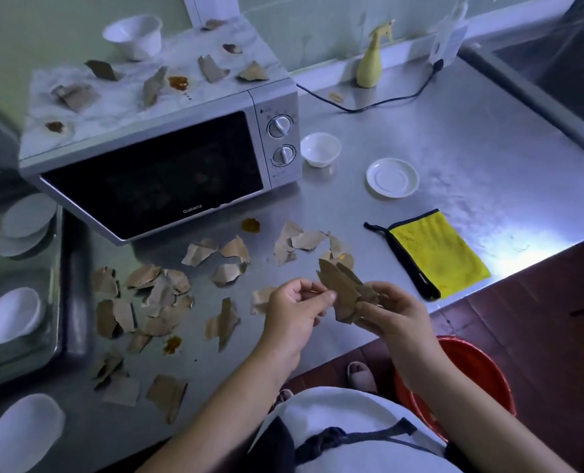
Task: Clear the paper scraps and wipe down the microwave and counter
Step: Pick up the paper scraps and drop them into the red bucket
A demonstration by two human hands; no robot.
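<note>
Above the counter (454, 138), near its front edge, the right hand (391, 312) grips a bunch of scraps (341, 288). The scraps are torn brown paper. The fingers curl round the bunch's lower end and the pieces fan up and to the left. The left hand (295, 312) has its fingers curled, and thumb and forefinger pinch the bunch's left edge. Both hands are off the steel surface.

Loose scraps (161, 295) lie scattered on the counter in front of the microwave (154, 165), mostly left of the hands, with a few just behind the bunch. More scraps, the top scraps (212, 68), sit spread across the microwave's marbled top. A white cup (133, 35) stands at the top's back left.

Brown stains show in four places. There are two on the microwave top (178, 82) and two on the counter, one by the microwave's front corner (250, 225) and one among the loose scraps (172, 344).

The microwave door is closed. A small white bowl (319, 148) stands just right of the dials and a white saucer (392, 177) is further right. A yellow cloth (440, 254) with black trim lies flat near the front edge, right of the hands and untouched. A yellow spray bottle (369, 63) stands upright at the back wall, with a black cord (379, 102) trailing beside it.

A red bucket (471, 380) sits on the floor below the right forearm. At far left is a steel tray (45, 353) with a white bowl in it, and stacked plates (24, 227) sit behind.
</note>
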